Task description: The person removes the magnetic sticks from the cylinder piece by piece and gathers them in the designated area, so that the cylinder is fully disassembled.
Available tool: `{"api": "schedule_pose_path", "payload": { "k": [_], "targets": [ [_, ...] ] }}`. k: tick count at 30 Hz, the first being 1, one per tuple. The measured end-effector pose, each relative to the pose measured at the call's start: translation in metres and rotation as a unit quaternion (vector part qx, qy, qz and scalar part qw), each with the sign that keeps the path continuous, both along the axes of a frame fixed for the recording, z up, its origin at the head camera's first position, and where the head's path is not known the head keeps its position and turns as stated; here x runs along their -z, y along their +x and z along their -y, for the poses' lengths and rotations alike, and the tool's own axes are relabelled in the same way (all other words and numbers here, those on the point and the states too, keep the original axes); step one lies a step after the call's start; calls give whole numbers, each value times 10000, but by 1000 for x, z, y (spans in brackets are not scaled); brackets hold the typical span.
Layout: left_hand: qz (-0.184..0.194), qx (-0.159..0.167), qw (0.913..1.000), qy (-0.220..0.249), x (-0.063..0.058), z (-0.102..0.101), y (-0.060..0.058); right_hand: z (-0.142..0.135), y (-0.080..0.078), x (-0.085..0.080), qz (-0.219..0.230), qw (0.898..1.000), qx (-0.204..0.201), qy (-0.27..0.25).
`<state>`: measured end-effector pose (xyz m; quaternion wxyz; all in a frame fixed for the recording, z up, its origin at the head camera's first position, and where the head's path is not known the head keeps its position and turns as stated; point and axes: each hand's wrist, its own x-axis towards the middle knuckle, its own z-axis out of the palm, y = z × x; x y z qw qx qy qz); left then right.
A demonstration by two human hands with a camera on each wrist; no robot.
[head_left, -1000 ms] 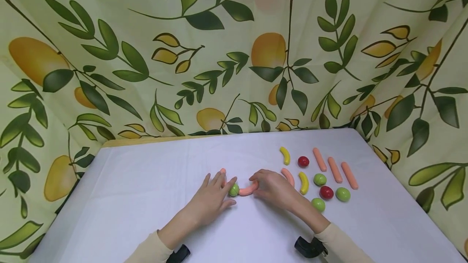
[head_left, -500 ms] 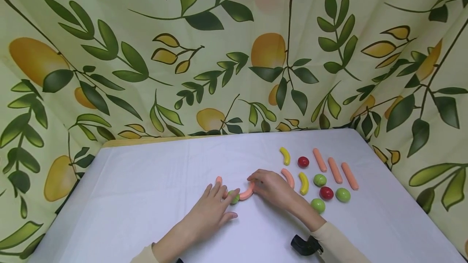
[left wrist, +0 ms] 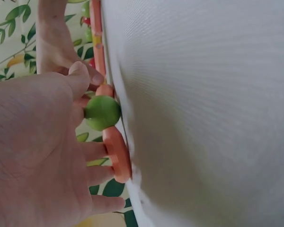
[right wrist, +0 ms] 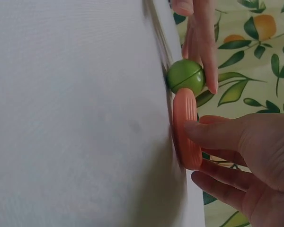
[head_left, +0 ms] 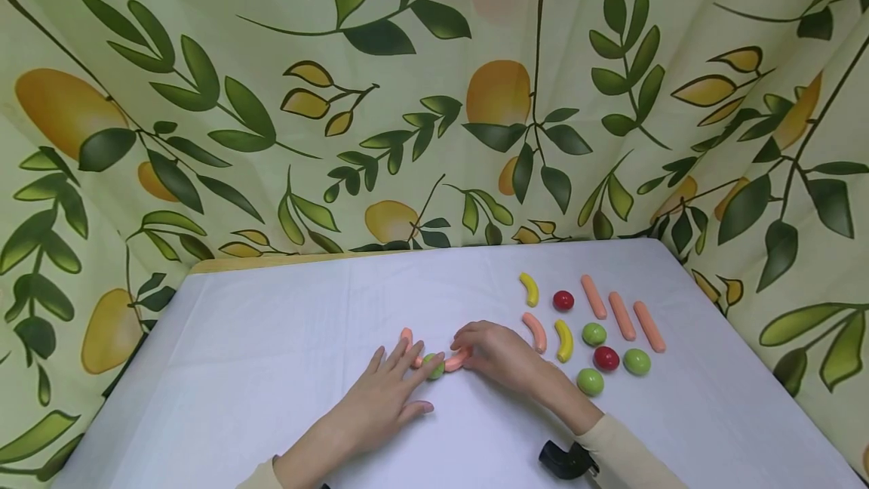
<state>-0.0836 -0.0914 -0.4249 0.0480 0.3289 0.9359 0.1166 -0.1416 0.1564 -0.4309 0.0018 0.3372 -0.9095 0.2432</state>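
A small green ball (right wrist: 182,75) with a seam around it rests on the white table, between two curved pink toy sausages. My left hand (head_left: 380,402) lies low with its fingers spread and straight. Its index finger reaches over the green ball, and the other fingertips touch the left toy sausage (left wrist: 117,156). On the other side, my right hand (head_left: 502,353) pinches the right toy sausage (right wrist: 183,109) between thumb and fingers. That sausage's near end meets the ball in the right wrist view.
Right of my right hand lie another curved pink sausage (head_left: 535,333), two yellow toy bananas (head_left: 564,341), red balls (head_left: 606,358), several green balls (head_left: 637,361) and three straight pink sticks (head_left: 621,316). A leaf-patterned curtain (head_left: 421,134) hangs behind the table (head_left: 271,338).
The left sausage and green ball have shifted slightly toward me. My right hand has swung the right sausage and moved slightly left and nearer. The left hand's fingers have spread more.
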Motion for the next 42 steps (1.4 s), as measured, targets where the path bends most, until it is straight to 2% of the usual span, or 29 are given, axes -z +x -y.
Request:
{"api": "schedule_pose_path", "payload": {
  "k": [17,21,25,27,29,33,36,40,42],
  "targets": [
    [61,-76,9999,67,1,-2,-1,6,3,2,-436,9983,-179,349],
    [116,-85,9999,64,-1,-3,-2,2,1,0,-108,9991,-375,136],
    [92,-93,9998,115,-1,-4,-2,-7,-1,-1,526,9958,-574,-488],
    [77,-101,9998,133,-1,-4,-2,-11,-1,-1,696,9934,-598,-691],
    [77,-119,9998,134,0,-4,-2,-14,-1,-1,737,9935,-538,-679],
    [122,-166,9997,144,1,-5,-2,-16,3,-2,741,9964,-293,-286],
    [74,-203,9997,82,2,-5,-1,-16,7,-3,604,9981,-109,-87],
    [-38,-217,9997,-78,2,-4,-1,-19,12,-6,360,9990,208,-180],
    [-56,-214,9997,-95,2,-5,-2,-22,15,-10,425,9978,348,-370]
  ]
}}
